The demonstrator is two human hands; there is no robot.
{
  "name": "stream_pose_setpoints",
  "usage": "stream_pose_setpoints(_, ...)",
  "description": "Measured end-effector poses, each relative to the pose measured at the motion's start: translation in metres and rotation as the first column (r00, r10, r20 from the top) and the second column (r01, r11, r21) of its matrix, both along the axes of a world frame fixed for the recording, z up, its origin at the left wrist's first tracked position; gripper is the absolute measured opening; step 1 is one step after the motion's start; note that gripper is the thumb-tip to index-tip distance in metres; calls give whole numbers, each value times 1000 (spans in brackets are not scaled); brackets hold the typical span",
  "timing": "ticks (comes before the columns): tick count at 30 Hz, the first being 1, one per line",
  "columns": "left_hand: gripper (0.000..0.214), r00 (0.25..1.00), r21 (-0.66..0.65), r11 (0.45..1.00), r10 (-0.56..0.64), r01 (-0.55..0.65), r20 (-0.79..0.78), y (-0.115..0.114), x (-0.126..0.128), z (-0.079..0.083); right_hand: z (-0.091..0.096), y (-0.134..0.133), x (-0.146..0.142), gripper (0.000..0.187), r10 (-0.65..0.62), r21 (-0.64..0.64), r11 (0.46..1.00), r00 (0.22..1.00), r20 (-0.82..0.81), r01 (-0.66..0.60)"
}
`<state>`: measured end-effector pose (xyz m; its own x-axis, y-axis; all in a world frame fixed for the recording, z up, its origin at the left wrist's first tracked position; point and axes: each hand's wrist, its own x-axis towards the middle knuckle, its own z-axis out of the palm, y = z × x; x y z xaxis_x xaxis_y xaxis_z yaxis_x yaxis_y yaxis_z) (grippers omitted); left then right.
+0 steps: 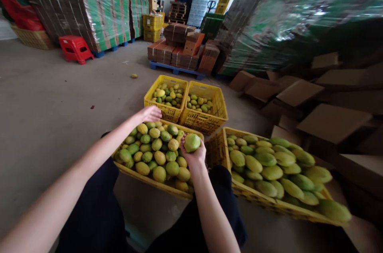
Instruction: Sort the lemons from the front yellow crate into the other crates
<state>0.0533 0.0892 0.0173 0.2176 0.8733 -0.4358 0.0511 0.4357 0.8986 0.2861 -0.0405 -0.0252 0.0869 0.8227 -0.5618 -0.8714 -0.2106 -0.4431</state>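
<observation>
My right hand [194,154] is closed around a yellow-green lemon [192,142] with a pointed nub, above the right side of the near yellow crate [155,184]. That crate is full of green and yellow lemons [160,158]. My left hand [151,114] hovers at the crate's far left edge, fingers stretched out and nothing visible in it. Beyond it stand two more yellow crates, the left one [166,114] and the right one [205,121], each partly filled with similar fruit.
To the right, another yellow crate [269,203] is heaped with longer-looking green-yellow fruit [272,173]. Cardboard boxes [335,123] lie beyond it. A blue pallet [176,70] carries flattened cartons. A red stool [76,49] stands at the left, and one fruit [133,76] lies on the floor.
</observation>
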Motion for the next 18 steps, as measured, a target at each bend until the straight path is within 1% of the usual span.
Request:
stream_pose_setpoints(1,24,988,-27,996,-88,85,-123,-16,-4,-20,1,-1,-1,26,14,-16,1000,1000,-3,-14)
stream_pose_setpoints(2,20,978,-46,993,-117,110,-173,-33,-9,-41,0,-3,-3,26,42,-26,999,999,5,-42)
stream_pose_setpoints(4,16,966,-57,990,-137,128,-219,-64,-20,-79,-2,-5,-9,26,110,-44,993,994,26,-109)
stream_pose_setpoints(5,20,960,-18,990,-138,138,-242,-77,-25,-94,-5,-6,-13,25,149,-60,987,988,32,-147)
stream_pose_setpoints(6,25,950,65,983,-150,174,-273,-86,-30,-106,-8,-8,-18,25,193,-77,979,980,36,-190)
stream_pose_setpoints(7,32,942,114,973,-157,198,-298,-93,-35,-116,-12,-10,-24,25,248,-97,965,968,41,-243)
stream_pose_setpoints(8,37,936,150,965,-162,217,-312,-97,-39,-123,-17,-14,-31,25,313,-115,945,948,49,-306)
stream_pose_setpoints(10,46,919,165,955,-175,246,-353,-98,-46,-132,-27,-23,-46,27,474,-163,874,877,78,-458)
stream_pose_setpoints(11,48,902,153,952,-190,265,-387,-96,-50,-135,-32,-29,-53,27,549,-187,829,831,95,-527)
stream_pose_setpoints(13,52,853,144,938,-213,315,-476,-90,-56,-139,-41,-41,-66,25,683,-252,721,722,109,-645)
stream_pose_setpoints(15,54,814,153,925,-216,347,-540,-85,-64,-145,-44,-49,-73,20,772,-300,623,628,94,-722)
stream_pose_setpoints(16,54,814,164,922,-212,350,-541,-83,-68,-147,-43,-50,-73,16,786,-307,606,612,88,-734)
stream_pose_setpoints(17,53,822,176,921,-208,347,-530,-82,-72,-150,-40,-48,-71,14,774,-299,622,626,94,-724)
stream_pose_setpoints(18,53,832,184,921,-208,344,-515,-82,-75,-152,-35,-43,-66,15,738,-274,666,665,112,-693)
